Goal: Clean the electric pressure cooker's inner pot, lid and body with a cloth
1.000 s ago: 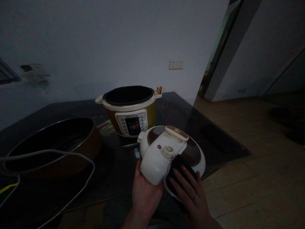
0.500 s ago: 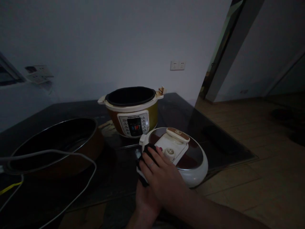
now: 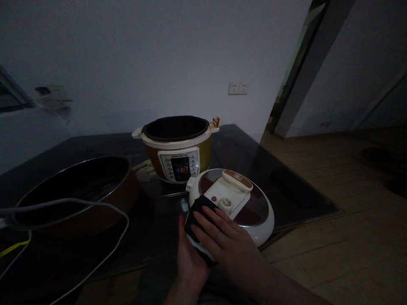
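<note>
Clasps black cloth (image 3: 201, 212) under right hand (image 3: 230, 243) at near end of cooker lid (image 3: 259, 205), close together with left hand (image 3: 190, 262), of unclear grip; has lid already off, in front of electric pressure cooker (image 3: 205, 154); seems partway in wiping, with remaining part impossible to tell.

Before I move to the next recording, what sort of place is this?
Probably a room in a home, perhaps a kitchen or dining area: an open electric cooker and a wide pan sit on a dark glossy table, near a wall socket.
</note>
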Motion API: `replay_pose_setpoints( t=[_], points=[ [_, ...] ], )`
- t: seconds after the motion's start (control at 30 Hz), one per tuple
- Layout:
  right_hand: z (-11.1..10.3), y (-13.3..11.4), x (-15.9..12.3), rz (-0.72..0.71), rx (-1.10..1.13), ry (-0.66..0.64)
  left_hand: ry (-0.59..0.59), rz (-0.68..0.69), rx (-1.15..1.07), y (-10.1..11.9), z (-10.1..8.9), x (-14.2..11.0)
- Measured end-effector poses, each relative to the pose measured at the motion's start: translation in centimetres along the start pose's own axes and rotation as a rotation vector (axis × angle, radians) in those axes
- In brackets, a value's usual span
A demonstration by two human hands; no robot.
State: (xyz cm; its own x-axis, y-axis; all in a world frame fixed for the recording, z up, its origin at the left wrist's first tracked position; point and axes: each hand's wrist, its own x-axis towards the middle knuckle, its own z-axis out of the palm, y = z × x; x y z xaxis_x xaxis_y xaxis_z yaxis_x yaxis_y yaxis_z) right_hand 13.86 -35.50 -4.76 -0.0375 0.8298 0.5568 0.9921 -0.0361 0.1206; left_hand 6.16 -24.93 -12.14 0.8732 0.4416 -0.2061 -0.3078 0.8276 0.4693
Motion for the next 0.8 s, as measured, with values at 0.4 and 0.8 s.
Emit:
replay_pose_setpoints(
  t=[0.4,0.8],
  points=[
    [1.2,2.2,-8.3,0.241,0.068,0.090,-0.310,-0.134,-0.279,0.4,1.6,0.6],
    [1.5,2.4,-3.5,0.598,0.479,0.225,-0.198,-0.034,-0.270,0.0,1.2,1.6]
  ],
)
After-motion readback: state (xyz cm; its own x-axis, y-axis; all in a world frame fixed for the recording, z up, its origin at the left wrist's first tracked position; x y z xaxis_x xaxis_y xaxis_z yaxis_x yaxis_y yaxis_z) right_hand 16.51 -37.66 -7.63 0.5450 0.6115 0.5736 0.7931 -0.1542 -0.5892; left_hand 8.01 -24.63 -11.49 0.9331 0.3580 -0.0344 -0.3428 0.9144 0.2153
